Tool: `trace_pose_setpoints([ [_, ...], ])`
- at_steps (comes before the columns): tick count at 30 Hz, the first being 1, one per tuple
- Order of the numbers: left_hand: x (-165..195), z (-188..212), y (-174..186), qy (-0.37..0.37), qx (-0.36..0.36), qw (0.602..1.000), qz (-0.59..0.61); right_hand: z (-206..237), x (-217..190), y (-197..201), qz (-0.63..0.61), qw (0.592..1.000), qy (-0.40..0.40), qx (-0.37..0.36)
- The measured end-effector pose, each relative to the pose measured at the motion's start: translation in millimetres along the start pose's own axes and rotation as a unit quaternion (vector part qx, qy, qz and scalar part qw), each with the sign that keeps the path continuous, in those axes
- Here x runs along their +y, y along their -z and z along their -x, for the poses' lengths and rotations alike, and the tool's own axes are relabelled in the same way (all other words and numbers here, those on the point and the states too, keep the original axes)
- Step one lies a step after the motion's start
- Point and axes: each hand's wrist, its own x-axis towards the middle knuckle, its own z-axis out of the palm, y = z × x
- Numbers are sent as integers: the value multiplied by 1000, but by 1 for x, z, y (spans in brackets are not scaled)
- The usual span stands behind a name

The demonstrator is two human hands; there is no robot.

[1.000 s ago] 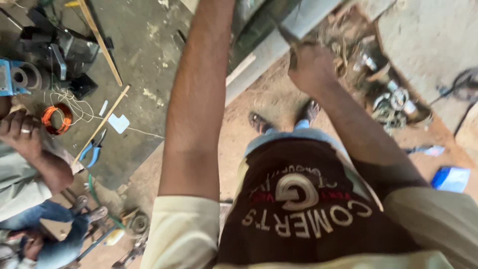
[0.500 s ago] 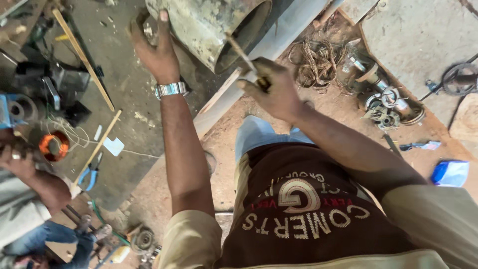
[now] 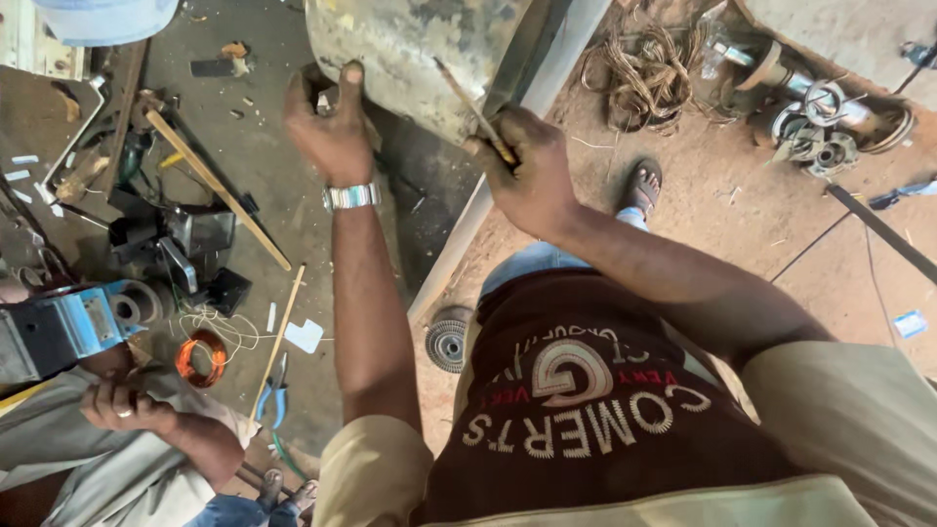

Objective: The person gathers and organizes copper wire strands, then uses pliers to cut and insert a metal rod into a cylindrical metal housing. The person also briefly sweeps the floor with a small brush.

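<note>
My left hand [image 3: 332,132] grips the motor housing [image 3: 410,49]; my right hand [image 3: 527,171] clenches a thin stick [image 3: 468,102], which may snap if levered.

A drum [image 3: 410,49] stands at the bench's [image 3: 322,244] far edge, with the left hand [image 3: 330,132] on its left rim and the right hand [image 3: 532,176] at its right, holding a stick [image 3: 475,109] against it. Left of the hands, two sticks [image 3: 210,181] and a wire coil [image 3: 202,357] lie on the bench; pliers [image 3: 276,390] lie near its near edge. A co-worker's hand [image 3: 122,405] sits at the near-left corner. Right of the bench, tangled wire [image 3: 649,73] and bearings [image 3: 815,132] lie on the floor [image 3: 781,263].
</note>
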Motion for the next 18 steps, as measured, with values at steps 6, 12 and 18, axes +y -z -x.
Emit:
trace_pose_setpoints([
  [6, 25, -13, 24, -67, 34, 991, -115, 9, -18, -1, -138, 987, -77, 16],
  [12, 72, -20, 54, -69, 4, 980, -187, 10, -28, 4, -135, 988, -77, 1],
  [18, 51, -30, 35, -136, 13, 966, -219, 2, 19, 36, -185, 978, -69, -68],
])
